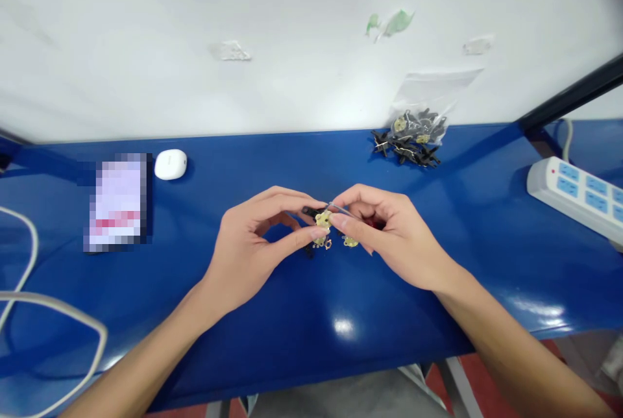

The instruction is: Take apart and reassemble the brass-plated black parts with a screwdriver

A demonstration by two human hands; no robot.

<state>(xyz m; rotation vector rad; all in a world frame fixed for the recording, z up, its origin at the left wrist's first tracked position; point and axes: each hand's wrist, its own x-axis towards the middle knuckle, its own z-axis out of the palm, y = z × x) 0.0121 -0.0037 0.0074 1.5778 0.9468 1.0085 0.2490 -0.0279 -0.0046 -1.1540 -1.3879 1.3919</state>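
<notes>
Low over the middle of the blue table, both hands meet at a small brass-coloured plate with black plastic on it [322, 218]. My left hand [257, 243] is closed, pinching this part between thumb and fingers. From the other side my right hand [394, 230] is closed, its thumb tip at the plate's edge and a thin grey wire [338, 208] at its fingertips. Something red shows partly inside the right hand; its kind is hidden. Beneath the right thumb another brass-coloured piece [350, 241] is visible. How the wire meets the plate cannot be made out.
Black parts [409, 152] lie loose at the back right beside a clear plastic bag [431, 103] of similar parts. A white power strip [579, 194] sits at right. On the left are a phone [119, 200], a white earbud case [171, 164] and a pale cable [63, 304].
</notes>
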